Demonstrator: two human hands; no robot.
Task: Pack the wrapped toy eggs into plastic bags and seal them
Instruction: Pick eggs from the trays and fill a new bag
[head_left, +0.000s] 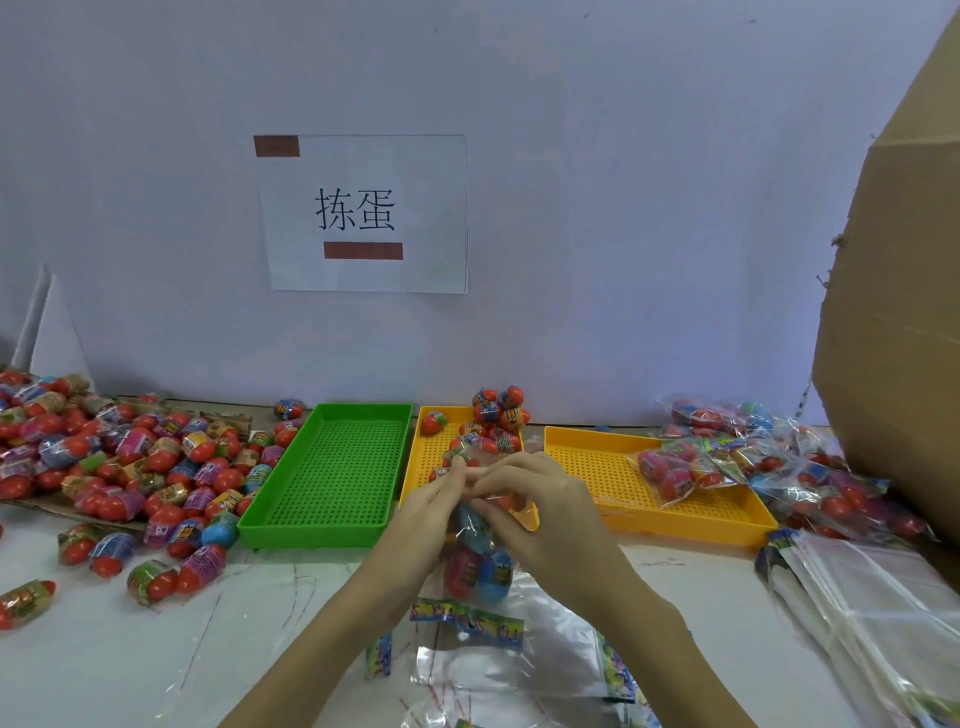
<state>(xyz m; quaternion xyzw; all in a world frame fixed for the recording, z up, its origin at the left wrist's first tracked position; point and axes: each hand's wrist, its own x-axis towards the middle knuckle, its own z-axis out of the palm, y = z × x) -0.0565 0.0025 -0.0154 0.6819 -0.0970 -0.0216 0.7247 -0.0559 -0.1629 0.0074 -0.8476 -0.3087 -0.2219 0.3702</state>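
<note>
**Head view: bag mouth pinched at the top, eggs hanging below**

Both hands meet over the bench. Left hand (434, 499) and right hand (540, 506) pinch the mouth of the crinkly clear plastic bag (475, 561). Its long axis hangs straight down from the fingers, with glossy foil-wrapped toy eggs (480, 569) bulging at the bottom. Sealing looks next.
</note>
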